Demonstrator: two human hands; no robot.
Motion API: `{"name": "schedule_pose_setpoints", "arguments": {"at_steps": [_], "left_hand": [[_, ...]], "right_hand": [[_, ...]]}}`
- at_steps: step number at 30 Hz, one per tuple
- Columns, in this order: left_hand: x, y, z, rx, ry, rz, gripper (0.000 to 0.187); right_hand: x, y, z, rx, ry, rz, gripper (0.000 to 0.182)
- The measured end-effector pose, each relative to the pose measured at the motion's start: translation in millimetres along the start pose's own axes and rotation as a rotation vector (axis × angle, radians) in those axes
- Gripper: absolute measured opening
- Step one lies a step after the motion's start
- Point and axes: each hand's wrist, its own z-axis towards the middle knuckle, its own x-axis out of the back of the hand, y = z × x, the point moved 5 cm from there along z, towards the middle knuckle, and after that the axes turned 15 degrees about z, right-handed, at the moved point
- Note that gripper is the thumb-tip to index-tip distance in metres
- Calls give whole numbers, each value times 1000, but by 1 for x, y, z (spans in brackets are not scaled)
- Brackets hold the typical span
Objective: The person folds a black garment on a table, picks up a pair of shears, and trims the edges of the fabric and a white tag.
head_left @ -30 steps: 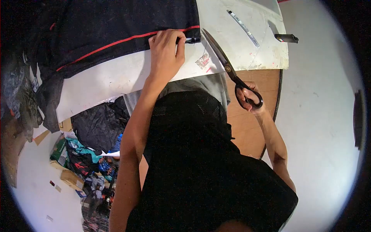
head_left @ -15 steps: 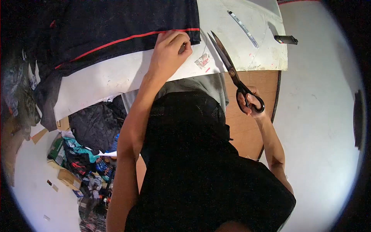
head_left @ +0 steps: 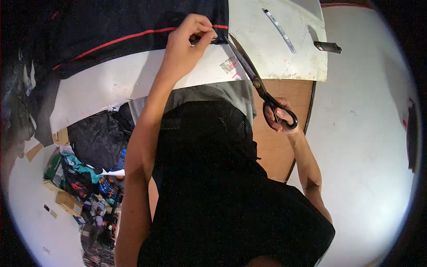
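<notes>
Black fabric (head_left: 120, 20) with a red stripe lies across the white table at the upper left. Over its lower right corner is my left hand (head_left: 184, 46), thumb and fingers pinched together; what is between the fingertips is too small to make out. My right hand (head_left: 282, 118) is closed round the black handles of large scissors (head_left: 254, 81), below the table's front edge. The scissor blades are slightly apart and point up and left, their tips close to the fabric's corner, just right of my left fingertips.
On the white tabletop (head_left: 267, 66) are a pen (head_left: 279, 31), a small clear plastic packet (head_left: 228, 65) and a black object (head_left: 328, 47) at the right edge. Grey cloth (head_left: 209, 91) hangs at the table's front. Boxes (head_left: 69, 203) and piled dark clothing (head_left: 98, 138) lie lower left.
My left hand has risen and shifted left a little, its fingers now in a pinch. The scissors have moved left, bringing their tips to the fabric's corner. The view has shifted slightly.
</notes>
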Motion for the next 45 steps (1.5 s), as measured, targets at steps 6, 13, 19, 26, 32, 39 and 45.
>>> {"name": "schedule_pose_setpoints", "arguments": {"at_steps": [6,13,19,26,32,39,45], "left_hand": [[0,-13,1,78,-6,-203,16],[2,-13,3,100,-5,-287,17],[9,-14,4,118,-12,-310,17],[26,10,9,-73,-98,198,22],[10,12,6,-260,-70,524,22],[23,-10,8,85,94,92,17],[49,-32,5,181,214,-272,14]], "right_hand": [[0,-3,0,-15,2,-21,44],[-3,-4,0,-14,-26,-7,44],[-4,-3,3,-17,-24,8,43],[-5,-18,3,22,17,-80,47],[-9,-33,12,109,16,-119,46],[-9,-39,16,135,-14,-137,46],[-20,-32,30,131,-77,-158,47]]}}
